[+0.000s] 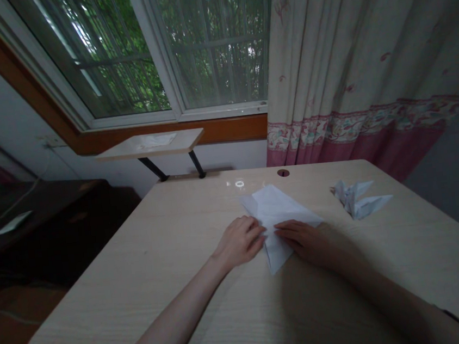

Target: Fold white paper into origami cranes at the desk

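Observation:
A folded sheet of white paper [271,203] lies on the desk, its points spread to several sides. At its left edge, my left hand [243,240] has its fingers curled and closed on the paper; the thumb side is partly hidden. My right hand [306,240] rests on the right part of the sheet, fingers stretched out and lying flat. To the right of that hand, apart from it, stands a folded paper figure [357,199] with pointed parts like wings.
The pale wooden desk [171,244] has a round cable hole [283,173] near its back edge. A raised shelf [185,138] at the back left bears a whitish flat item. Behind are a window and a patterned curtain [326,74]. A dark table [52,201] stands left.

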Demonstrator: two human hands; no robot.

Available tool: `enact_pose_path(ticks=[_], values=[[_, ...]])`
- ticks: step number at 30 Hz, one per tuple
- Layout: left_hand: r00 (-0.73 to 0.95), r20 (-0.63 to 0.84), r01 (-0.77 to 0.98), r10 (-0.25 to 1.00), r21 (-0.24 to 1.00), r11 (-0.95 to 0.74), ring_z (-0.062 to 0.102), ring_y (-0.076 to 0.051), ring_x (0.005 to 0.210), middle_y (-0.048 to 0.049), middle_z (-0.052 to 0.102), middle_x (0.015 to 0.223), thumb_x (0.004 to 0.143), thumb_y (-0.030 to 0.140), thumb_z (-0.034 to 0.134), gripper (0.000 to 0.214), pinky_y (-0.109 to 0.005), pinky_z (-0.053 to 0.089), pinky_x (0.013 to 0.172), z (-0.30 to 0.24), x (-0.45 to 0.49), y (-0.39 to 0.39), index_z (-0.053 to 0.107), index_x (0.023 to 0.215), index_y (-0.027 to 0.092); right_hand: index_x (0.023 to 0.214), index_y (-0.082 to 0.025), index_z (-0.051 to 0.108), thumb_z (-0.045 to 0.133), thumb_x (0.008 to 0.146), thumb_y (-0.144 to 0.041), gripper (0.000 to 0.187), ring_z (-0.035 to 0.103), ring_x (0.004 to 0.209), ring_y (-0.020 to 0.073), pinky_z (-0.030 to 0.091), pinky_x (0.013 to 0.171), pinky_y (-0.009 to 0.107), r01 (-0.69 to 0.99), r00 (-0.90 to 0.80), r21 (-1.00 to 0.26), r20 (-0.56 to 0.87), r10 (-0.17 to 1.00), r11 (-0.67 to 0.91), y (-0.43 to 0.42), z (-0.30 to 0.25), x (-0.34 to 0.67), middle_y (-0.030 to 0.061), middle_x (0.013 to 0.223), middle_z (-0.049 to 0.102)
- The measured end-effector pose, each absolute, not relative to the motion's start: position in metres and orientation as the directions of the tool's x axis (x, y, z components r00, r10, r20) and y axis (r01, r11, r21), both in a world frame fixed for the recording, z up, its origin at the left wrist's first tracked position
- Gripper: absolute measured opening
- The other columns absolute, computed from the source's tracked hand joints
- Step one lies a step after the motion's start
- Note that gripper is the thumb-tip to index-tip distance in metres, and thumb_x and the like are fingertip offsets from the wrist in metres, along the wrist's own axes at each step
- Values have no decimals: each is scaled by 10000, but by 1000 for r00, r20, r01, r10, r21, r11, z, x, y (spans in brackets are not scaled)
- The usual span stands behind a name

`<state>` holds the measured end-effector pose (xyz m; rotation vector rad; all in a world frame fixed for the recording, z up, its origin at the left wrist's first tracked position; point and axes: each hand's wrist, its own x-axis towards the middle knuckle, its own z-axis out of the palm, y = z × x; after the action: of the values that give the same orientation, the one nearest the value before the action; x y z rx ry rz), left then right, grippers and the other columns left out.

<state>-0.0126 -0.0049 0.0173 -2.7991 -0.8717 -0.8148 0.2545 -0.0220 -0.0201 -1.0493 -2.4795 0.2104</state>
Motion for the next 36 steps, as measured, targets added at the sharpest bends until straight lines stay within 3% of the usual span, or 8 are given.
enact_pose_path(ticks=[4,8,15,20,26,36], values=[[659,579,584,480,10,-812,584,-213,844,-94,653,961,996,300,488,286,-361,498,760,19,-13,-5,678,833,164,1293,-259,638,467,913,-82,453,604,1241,200,482,1098,399,654,-613,-312,315,725,689,-21,-21,254,65,1334,659],[655,569,603,497,4,-798,604,-225,877,-93,668,973,990,302,523,301,-374,504,775,19,-13,-4,677,770,164,1271,-253,650,466,935,-96,413,610,1235,205,486,1093,406,664,-613,-308,299,731,682,-20,-23,255,69,1341,656],[720,434,547,542,128,-828,662,-218,1036,-71,707,1161,1000,277,527,207,-384,526,925,11,-15,-1,710,1028,186,1289,-248,642,466,908,-67,457,612,1222,202,483,1091,401,659,-606,-304,326,725,688,-20,-26,255,77,1324,661],[782,330,487,529,206,-849,664,-214,1109,-51,693,1276,1009,279,502,265,-407,507,998,15,-14,-4,684,1194,226,1281,-224,649,482,911,-79,432,611,1220,212,503,1073,413,653,-605,-245,401,688,717,-21,-24,255,90,1304,671],[820,300,427,488,249,-869,641,-209,1194,-59,675,1321,1007,236,472,305,-423,460,1092,19,-12,-8,655,1250,214,1252,-219,673,436,953,-120,394,618,1218,243,499,1073,479,773,-480,-184,457,749,607,-16,-25,259,98,1283,690],[790,299,500,536,191,-844,677,-203,1118,-53,723,1217,1022,413,515,318,-418,354,1190,21,-8,-7,696,1141,181,1250,-181,666,453,971,-178,351,646,1176,262,497,1061,496,814,-428,-177,461,777,553,-13,-27,262,114,1258,704]])
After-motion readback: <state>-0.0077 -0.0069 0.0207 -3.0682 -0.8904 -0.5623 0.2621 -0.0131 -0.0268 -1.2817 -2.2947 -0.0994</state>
